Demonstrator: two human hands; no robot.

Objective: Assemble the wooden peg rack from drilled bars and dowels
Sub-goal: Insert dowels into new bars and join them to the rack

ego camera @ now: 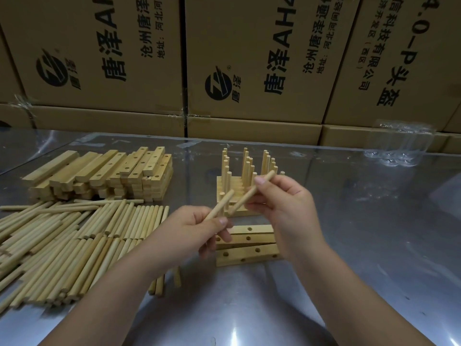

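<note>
The left hand pinches one dowel and the right hand pinches a second dowel, both slanting up and to the right. The drilled bars lie on the worktop directly beneath, holes up, long axis left to right.

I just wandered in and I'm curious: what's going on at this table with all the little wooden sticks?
A person is putting together wooden peg racks by hand. The left hand grips a dowel and the right hand pinches a second dowel, both held above a few drilled bars lying on the table. Behind these stand racks with upright pegs. To the left lie a pile of loose dowels and a stack of bars.
</note>
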